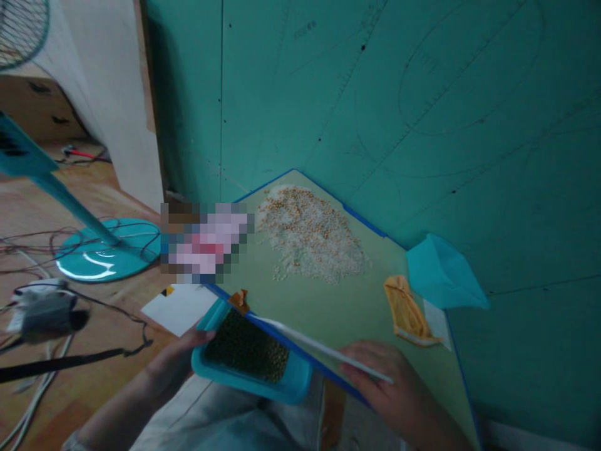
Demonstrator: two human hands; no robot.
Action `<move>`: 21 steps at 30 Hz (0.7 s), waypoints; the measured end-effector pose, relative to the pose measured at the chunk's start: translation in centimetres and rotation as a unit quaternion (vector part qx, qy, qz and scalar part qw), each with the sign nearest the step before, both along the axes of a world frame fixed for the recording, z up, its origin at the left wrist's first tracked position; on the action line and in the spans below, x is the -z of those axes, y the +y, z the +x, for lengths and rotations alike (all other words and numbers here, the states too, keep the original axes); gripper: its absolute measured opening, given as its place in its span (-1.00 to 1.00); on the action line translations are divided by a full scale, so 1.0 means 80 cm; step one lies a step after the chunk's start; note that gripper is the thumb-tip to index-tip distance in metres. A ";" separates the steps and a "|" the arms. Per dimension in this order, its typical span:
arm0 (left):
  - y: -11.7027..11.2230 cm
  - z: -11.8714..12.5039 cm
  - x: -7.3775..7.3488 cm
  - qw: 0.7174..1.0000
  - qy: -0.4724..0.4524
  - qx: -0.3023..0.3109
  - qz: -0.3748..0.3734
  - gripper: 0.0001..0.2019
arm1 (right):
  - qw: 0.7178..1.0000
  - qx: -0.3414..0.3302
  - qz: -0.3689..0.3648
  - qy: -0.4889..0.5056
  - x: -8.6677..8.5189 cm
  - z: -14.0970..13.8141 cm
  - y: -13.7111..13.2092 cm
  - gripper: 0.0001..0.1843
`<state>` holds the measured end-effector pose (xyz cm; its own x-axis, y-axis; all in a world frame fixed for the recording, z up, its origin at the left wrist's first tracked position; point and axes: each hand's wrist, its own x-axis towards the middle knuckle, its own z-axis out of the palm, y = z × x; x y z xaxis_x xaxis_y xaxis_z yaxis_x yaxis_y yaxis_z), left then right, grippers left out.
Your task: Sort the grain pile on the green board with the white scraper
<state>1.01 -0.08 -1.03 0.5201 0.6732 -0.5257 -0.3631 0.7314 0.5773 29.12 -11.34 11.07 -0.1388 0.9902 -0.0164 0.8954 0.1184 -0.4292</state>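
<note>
My left hand (190,351) grips the left side of a light blue plastic tub (297,383), thumb over its rim. Small dark green beans (241,344) fill the tub, with some paler grains at its right end. The tub sits at my lap, under the near edge of the board-topped table (328,313). My right hand (382,376) is closed around a thin white strip (312,343), which lies slanted along the blue-taped table edge above the tub. Farther back on the table spreads a pile of whitish grains mixed with yellow-orange beans (310,235), apart from both hands.
On the table's right side lie a yellow cloth pouch (407,310) and a turquoise folded sheet (444,272). A blurred-out pink item (211,241) is at the left corner. A turquoise fan base (110,250), cables and a white sheet (181,307) are at left. A green wall (291,94) rises behind.
</note>
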 end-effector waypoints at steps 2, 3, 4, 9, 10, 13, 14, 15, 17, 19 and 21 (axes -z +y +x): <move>-0.002 0.000 0.004 1.000 -0.007 -0.001 -0.012 -0.67 | 0.999 0.026 0.027 -0.002 -0.001 0.006 0.006 -0.76; -0.003 0.000 0.007 1.000 -0.015 0.003 -0.017 -0.69 | 0.998 0.043 0.034 -0.005 -0.002 0.010 0.010 -0.75; -0.004 0.001 0.009 1.000 -0.020 0.007 -0.022 -0.71 | 0.997 0.062 0.037 -0.012 -0.003 0.014 0.014 -0.74; -0.007 0.006 0.011 0.999 -0.024 0.010 -0.020 -0.67 | 0.986 0.149 0.055 -0.046 -0.001 0.039 0.037 -0.68; -0.008 0.006 0.009 0.999 -0.029 0.012 -0.017 -0.64 | 0.986 0.153 0.056 -0.047 0.000 0.041 0.041 -0.68; -0.009 0.006 0.003 0.999 -0.035 0.015 -0.013 -0.65 | 0.987 0.144 0.048 -0.043 -0.002 0.042 0.051 -0.67; -0.009 0.006 0.001 0.999 -0.030 0.011 -0.014 -0.66 | 0.989 0.139 0.042 -0.040 -0.003 0.041 0.053 -0.67; -0.009 0.005 0.000 1.000 -0.024 0.005 -0.018 -0.66 | 0.990 0.134 0.036 -0.035 -0.005 0.039 0.055 -0.68; -0.010 0.002 0.000 1.000 -0.016 -0.001 -0.021 -0.61 | 0.992 0.124 0.024 -0.028 -0.009 0.034 0.057 -0.68; -0.010 0.000 0.003 1.000 -0.010 0.004 -0.022 -0.56 | 0.993 0.116 0.020 -0.025 -0.013 0.030 0.057 -0.69; -0.010 -0.001 0.007 1.000 -0.006 0.014 -0.024 -0.59 | 0.993 0.110 0.022 -0.026 -0.017 0.028 0.056 -0.70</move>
<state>0.90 -0.86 -1.60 0.5453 0.6322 -0.5504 -0.3479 0.7682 0.5375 31.35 -6.88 12.41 0.0809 0.9964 0.0265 0.9227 -0.0648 -0.3799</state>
